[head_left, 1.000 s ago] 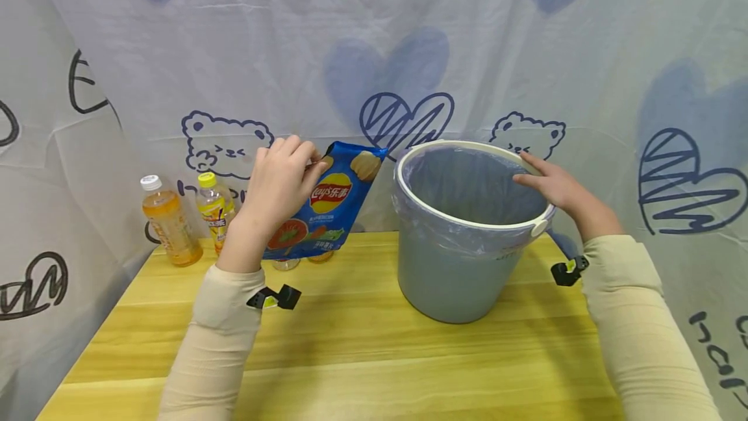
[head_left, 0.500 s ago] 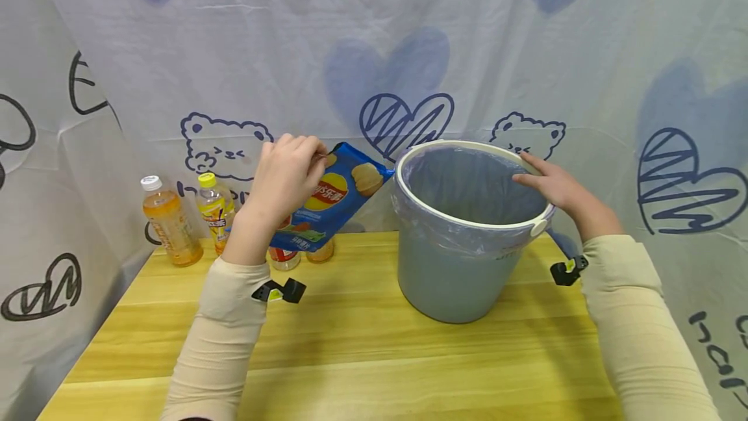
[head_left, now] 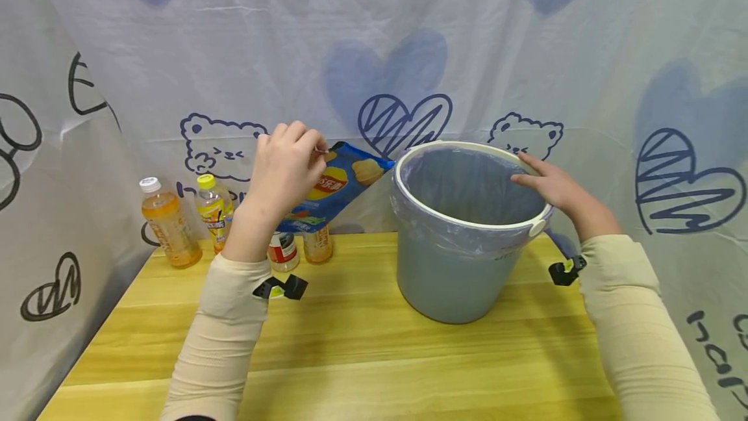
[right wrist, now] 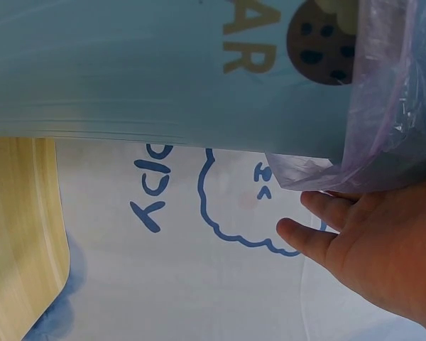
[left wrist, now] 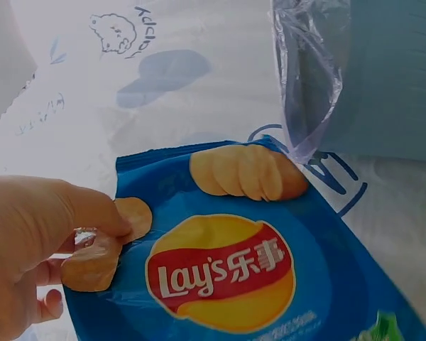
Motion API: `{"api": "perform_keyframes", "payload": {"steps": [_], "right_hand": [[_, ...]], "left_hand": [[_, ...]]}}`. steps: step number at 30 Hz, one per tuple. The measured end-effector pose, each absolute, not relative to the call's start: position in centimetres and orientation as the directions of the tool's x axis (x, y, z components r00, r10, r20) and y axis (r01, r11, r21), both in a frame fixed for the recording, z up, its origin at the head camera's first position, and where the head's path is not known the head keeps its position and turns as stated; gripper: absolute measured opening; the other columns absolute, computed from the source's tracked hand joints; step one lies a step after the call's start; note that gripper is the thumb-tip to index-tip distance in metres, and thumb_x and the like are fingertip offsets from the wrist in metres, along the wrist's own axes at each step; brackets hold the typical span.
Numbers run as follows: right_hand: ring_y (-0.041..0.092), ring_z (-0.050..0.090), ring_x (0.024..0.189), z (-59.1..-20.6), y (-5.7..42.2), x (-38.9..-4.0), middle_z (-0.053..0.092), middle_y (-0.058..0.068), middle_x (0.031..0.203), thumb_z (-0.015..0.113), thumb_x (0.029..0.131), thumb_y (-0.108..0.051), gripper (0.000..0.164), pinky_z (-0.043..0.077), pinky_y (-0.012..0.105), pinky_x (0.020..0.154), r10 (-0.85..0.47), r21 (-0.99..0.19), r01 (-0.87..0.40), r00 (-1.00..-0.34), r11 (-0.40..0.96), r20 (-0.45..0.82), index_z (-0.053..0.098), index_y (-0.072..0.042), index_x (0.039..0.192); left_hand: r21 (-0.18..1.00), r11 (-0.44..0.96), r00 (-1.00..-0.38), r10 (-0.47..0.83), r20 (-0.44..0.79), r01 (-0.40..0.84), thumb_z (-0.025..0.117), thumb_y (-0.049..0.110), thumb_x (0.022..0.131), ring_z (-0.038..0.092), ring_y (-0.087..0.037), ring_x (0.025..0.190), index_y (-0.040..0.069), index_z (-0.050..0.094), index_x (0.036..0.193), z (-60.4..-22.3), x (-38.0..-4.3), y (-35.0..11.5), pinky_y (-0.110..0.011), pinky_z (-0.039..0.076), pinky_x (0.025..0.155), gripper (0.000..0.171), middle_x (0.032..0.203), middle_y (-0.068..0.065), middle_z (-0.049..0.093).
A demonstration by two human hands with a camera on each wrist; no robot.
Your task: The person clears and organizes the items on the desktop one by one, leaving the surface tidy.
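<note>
With thumb and fingers, my left hand [head_left: 286, 167] pinches one edge of a blue Lay's chip bag [head_left: 350, 180]. The bag hangs tilted over the table, and one corner comes up to the rim of the trash can [head_left: 452, 284], where I cannot tell touch from a small gap. In the left wrist view the bag's printed front [left wrist: 319, 256] faces the camera. My right hand [head_left: 552, 184] lies at the far right of the can's white rim, fingers extended. The right wrist view has the right hand [right wrist: 383, 245] beside the clear liner [right wrist: 383, 135], its fingertips partly hidden.
An orange drink bottle [head_left: 169, 229] with a white cap and a yellow-capped bottle [head_left: 213, 213] stand at the table's back left. A red-labelled bottle [head_left: 284, 253] and another orange bottle [head_left: 318, 247] are partly behind the bag. A patterned curtain [head_left: 374, 18] backs the wooden table [head_left: 374, 369].
The chip bag has tipped, its lower end swinging up and its corner shifting right to the can's rim. The bottles behind show more. The right hand and can have stayed put.
</note>
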State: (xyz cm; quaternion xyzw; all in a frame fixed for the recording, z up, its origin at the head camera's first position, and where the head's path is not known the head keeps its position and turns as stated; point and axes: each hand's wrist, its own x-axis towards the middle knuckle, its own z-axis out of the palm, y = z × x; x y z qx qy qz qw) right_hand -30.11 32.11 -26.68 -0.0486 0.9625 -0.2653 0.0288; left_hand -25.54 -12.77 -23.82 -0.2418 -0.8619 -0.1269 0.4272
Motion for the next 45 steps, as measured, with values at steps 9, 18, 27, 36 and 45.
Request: {"api": "perform_keyframes", "payload": {"steps": [9,18,27,36,45], "right_hand": [[0.055,0.002,0.145,-26.7,32.2,-30.3,-0.002,0.024,0.162,0.041,0.101,-0.048,0.076,0.009,0.070,0.112,-0.112,-0.521,-0.081,-0.993,0.850,-0.028,0.002,-0.015,0.157],[0.055,0.003,0.145,-26.8,32.2,-30.4,-0.001,0.024,0.162,0.040,0.100,-0.050,0.077,0.009,0.071,0.112,-0.104,-0.512,-0.073,-0.994,0.856,-0.032,0.002,-0.016,0.157],[0.055,0.004,0.145,-26.9,32.1,-30.3,0.000,0.024,0.162,0.041,0.100,-0.050,0.077,0.010,0.071,0.112,-0.099,-0.519,-0.070,-0.995,0.852,-0.028,0.002,-0.015,0.157],[0.055,0.004,0.145,-26.9,32.1,-30.3,0.000,0.024,0.162,0.040,0.101,-0.048,0.076,0.011,0.071,0.112,-0.094,-0.518,-0.066,-0.995,0.853,-0.029,0.003,-0.015,0.157],[0.055,0.004,0.145,-26.9,32.2,-30.5,0.000,0.024,0.162,0.041,0.101,-0.047,0.075,0.010,0.071,0.112,-0.094,-0.515,-0.068,-0.995,0.854,-0.024,0.003,-0.015,0.157]], "left_hand": [[0.046,0.859,-0.469,0.233,0.852,0.510,0.059,0.014,0.097,0.050,-0.032,0.082,0.008,0.070,0.096,-23.0,-25.6,-12.5,-0.043,0.034,0.067,0.012,0.093,-0.011,0.061],[0.109,0.830,-0.381,0.131,0.915,0.547,0.059,0.018,0.098,0.053,-0.030,0.079,0.006,0.069,0.097,-22.8,-26.0,-11.8,-0.042,0.038,0.066,0.016,0.090,-0.012,0.063],[0.136,0.767,-0.310,0.085,0.947,0.627,0.060,0.016,0.097,0.058,-0.030,0.078,0.002,0.065,0.097,-22.8,-26.1,-11.1,-0.042,0.046,0.071,0.015,0.090,-0.015,0.062],[0.069,0.727,-0.220,0.115,0.969,0.683,0.060,0.016,0.097,0.061,-0.027,0.078,0.001,0.064,0.097,-23.3,-26.3,-10.3,-0.039,0.047,0.069,0.016,0.088,-0.014,0.063],[-0.037,0.671,-0.104,0.169,0.980,0.741,0.062,0.005,0.093,0.061,-0.027,0.079,0.002,0.064,0.095,-23.6,-26.7,-9.6,-0.038,0.047,0.068,0.004,0.087,-0.013,0.065]]}}
